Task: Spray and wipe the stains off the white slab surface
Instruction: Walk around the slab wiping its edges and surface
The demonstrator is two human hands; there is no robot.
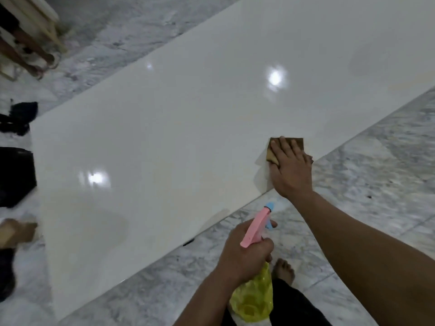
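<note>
From the head camera, a long white slab [188,137] lies flat on a grey-veined marble floor [376,172], running from the lower left up toward the top right corner. Its glossy face throws back bright spots of ceiling light, and faint dull patches show near its lower left end and toward the upper right. At the slab's near edge the right hand [290,171] lies flat with fingers straight, pressing a brown cloth [286,149] onto the white surface; the heel of the hand reaches over the edge. The left hand [244,252] hangs above the floor just off the slab, fingers curled round the neck of a spray bottle [255,229] with a pink head, a blue nozzle and a yellow body below the fist. A bare foot [283,270] stands on the marble beside the bottle. Dark bundles [16,175] lie on the floor past the slab's left end, and pale wooden furniture [35,17] stands in the top left corner with another person's feet [44,63] just beside it
</note>
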